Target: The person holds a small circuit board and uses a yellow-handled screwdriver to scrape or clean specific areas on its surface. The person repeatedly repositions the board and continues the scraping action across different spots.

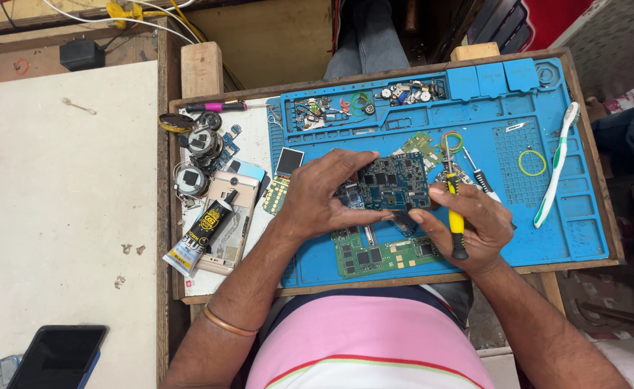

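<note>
Circuit board point(392, 180), dark blue and crowded with small chips, sits lifted just above the blue silicone work mat point(583, 216), pinched between both hands near the mat's middle. The left hand point(317, 198) grasps the board's left edge, fingers over its top rim and thumb along the bottom. The right hand point(479, 223) is clenched around a yellow-handled screwdriver point(455, 209) with the shaft pointing up and away, while its fingertips also steady the board's lower right corner.

The board looks thin, stiff and light, so it should need little force, but it seems fragile: the soldered parts and any connectors on its face would not take pressure or bending well. Its bare edges and corners look like the safest places to hold, as both hands do now. A smooth flat board held only by the rim could slip, I judge, if the pinch loosens.

Just below the hands lies a green circuit board point(374, 256) on the mat, and another green piece lies beyond the held one. A toothbrush point(556, 166) rests at the mat's right side, a glue tube point(198, 238) lies on a gold phone body point(234, 223) to the left, and a dark phone point(57, 356) lies on the white table point(65, 180)
</note>
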